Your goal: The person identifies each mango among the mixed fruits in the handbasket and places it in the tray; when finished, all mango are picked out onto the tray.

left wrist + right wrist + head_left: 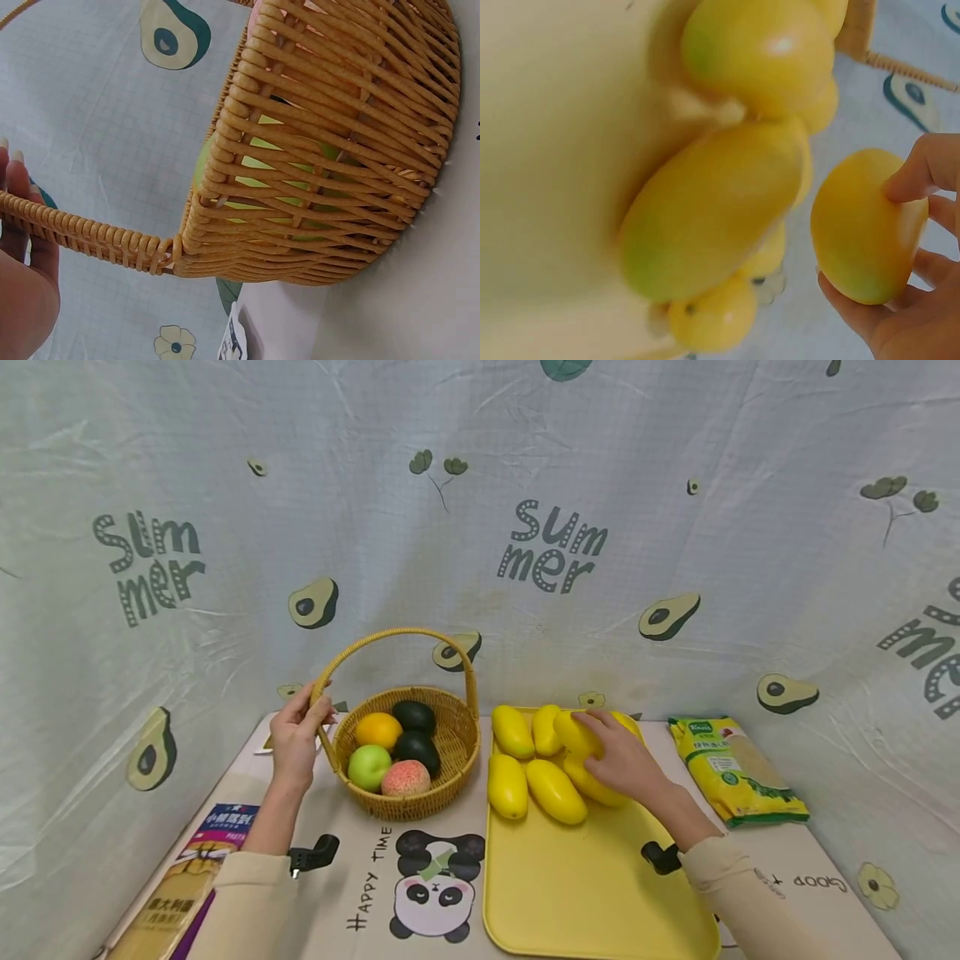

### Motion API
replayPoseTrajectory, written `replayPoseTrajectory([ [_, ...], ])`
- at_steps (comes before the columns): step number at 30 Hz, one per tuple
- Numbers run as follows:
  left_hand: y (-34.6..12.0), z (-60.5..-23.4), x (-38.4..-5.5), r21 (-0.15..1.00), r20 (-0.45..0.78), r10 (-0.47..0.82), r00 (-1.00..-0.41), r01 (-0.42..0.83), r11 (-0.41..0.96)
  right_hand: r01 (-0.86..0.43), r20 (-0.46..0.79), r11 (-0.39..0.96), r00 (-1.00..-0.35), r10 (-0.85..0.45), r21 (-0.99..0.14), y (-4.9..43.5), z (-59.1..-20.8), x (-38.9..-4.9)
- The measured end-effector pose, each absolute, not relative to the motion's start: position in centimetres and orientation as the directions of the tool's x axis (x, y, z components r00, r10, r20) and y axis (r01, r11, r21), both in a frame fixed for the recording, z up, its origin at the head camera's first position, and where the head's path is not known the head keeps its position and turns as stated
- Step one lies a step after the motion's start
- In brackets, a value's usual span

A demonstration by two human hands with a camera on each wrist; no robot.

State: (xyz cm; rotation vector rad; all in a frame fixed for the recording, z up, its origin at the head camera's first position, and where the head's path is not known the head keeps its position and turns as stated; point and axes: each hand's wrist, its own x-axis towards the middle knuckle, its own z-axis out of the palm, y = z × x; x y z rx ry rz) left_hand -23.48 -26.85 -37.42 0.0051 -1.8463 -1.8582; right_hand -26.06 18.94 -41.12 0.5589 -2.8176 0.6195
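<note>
My left hand (pixel 294 742) holds the left side of the wicker basket's handle (pixel 397 633), fingers and thumb around it in the left wrist view. The basket (pixel 459 752) stands upright with an orange (pixel 378 732), two dark avocados (pixel 417 752), a green apple (pixel 369 767) and a pink peach (pixel 406 778) inside. Over the far end of the yellow tray (pixel 585 885), my right hand (pixel 628 758) grips a yellow mango (pixel 864 232) between thumb and fingers. It is raised off the tray, beside several other mangoes (pixel 556 791) lying there.
A yellow-green packet (pixel 738 770) lies right of the tray. At the left edge of the table lies a pasta bag (pixel 176 885). A printed curtain (pixel 480 543) rises behind and at both sides. The tablecloth (pixel 352 843) carries a panda print in front of the basket.
</note>
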Motion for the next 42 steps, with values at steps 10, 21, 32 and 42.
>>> replayPoseTrajectory([
  [10, -26.8, -37.1, -23.3, 0.935, 0.349, -0.348, -0.87, 0.351, 0.061, -0.357, 0.269, 0.863, -0.924, -0.271, -0.356, 22.3, -42.6, -25.6],
  [21, -27.0, -37.5, -23.6, 0.936, 0.346, -0.349, -0.871, 0.344, 0.069, -0.265, 0.228, 0.842, -0.958, -0.174, -0.469, 24.6, -44.0, -24.3],
  [32, -27.4, -38.3, -24.3, 0.941, 0.334, -0.358, -0.872, 0.332, 0.067, -0.139, 0.116, 0.835, -0.989, -0.091, -0.532, 24.6, -45.7, -23.0],
  [42, -27.7, -39.2, -25.1, 0.932, 0.355, -0.372, -0.858, 0.358, 0.061, -0.083, 0.073, 0.824, -0.996, -0.051, -0.561, 25.0, -46.6, -22.0],
])
